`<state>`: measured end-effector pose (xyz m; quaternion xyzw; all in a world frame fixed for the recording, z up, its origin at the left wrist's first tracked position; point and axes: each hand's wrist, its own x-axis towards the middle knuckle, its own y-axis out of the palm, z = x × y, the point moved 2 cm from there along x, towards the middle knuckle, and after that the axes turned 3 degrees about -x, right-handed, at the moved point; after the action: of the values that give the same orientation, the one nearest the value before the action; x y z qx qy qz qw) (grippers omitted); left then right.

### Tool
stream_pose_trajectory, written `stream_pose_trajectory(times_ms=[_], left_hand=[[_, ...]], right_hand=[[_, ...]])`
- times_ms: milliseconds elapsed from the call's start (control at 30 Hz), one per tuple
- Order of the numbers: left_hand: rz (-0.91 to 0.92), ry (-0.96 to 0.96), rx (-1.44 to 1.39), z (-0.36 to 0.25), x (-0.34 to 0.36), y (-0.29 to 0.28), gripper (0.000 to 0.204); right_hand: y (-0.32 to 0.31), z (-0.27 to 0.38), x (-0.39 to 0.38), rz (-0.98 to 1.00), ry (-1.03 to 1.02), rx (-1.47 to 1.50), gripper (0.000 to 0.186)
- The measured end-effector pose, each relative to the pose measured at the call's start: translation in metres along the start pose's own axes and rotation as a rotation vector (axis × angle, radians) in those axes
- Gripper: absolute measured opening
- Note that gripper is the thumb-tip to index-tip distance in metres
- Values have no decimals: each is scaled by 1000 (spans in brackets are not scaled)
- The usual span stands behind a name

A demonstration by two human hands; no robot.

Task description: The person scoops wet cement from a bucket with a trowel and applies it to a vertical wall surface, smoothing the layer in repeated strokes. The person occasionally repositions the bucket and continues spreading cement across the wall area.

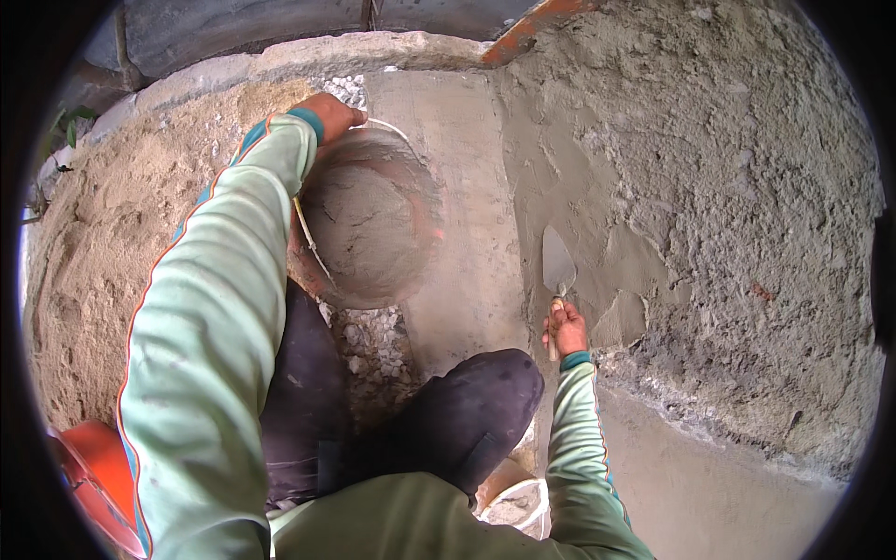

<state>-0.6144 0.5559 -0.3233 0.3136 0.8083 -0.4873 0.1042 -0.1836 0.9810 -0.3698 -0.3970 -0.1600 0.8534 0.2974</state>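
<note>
At the far left rim of an orange bucket [322,191], my left hand [332,117] is closed, with the white wire handle beside its fingers. I cannot tell whether it grips the rim or the handle. Grey wet mortar [364,219] lies inside the bucket. My right hand [567,330] is wrapped round the handle of a pointed trowel [558,261]. The blade points away from me and lies close against a smooth patch of fresh mortar [551,177] on the right. Rough, coarser mortar [747,215] borders that patch.
A smooth cement strip [462,215] runs beside the bucket. Sandy soil [103,280] lies left, with broken rubble [378,345] near my knees. Behind me are a red-orange container [98,467] and a smaller bucket [513,504]. A concrete edge [308,56] crosses the far side.
</note>
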Motion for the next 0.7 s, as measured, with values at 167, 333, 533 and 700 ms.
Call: stream_pose_trajectory(times_ms=[167, 333, 533, 700], left_hand=[[-65, 11, -28, 26, 18, 10, 73], [28, 42, 108, 18, 18, 10, 62], [26, 28, 131, 8, 10, 3, 60], [35, 38, 104, 14, 19, 5, 58]], right_hand=[[18, -57, -24, 10, 21, -278, 25], [18, -26, -55, -107, -141, -396, 29], [33, -16, -42, -159, -139, -273, 31], [16, -25, -23, -37, -809, -869, 30]])
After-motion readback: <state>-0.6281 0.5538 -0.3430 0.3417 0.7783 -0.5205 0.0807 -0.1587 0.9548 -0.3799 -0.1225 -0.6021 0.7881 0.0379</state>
